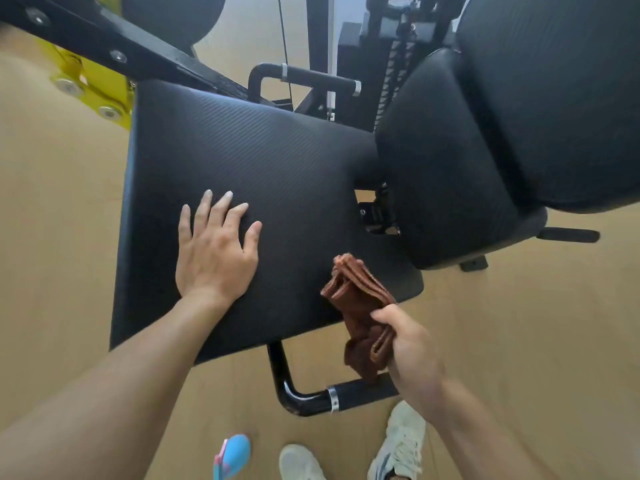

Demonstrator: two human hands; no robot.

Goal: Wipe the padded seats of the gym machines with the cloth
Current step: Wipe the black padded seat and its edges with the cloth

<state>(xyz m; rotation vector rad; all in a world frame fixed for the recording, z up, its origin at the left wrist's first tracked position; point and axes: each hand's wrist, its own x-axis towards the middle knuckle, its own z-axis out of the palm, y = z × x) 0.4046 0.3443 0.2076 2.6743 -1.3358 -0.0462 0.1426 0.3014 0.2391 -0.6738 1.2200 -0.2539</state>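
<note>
Head view: right hand (412, 351) grips a folded brown cloth (360, 306) at lower right, its top over the seat (242, 161) edge. Left hand (214, 251) lies flat, fingers spread, on the seat. Backrest (485, 133) fills upper right; a black handle (332, 396) juts below; yellow bracket (90, 88) upper left.

Two hands (216, 252), one cloth (360, 306), two shoes (398, 445).

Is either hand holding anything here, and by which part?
The right hand grips the folded brown cloth by its lower end. The left hand lies flat on the seat, holding nothing.
</note>
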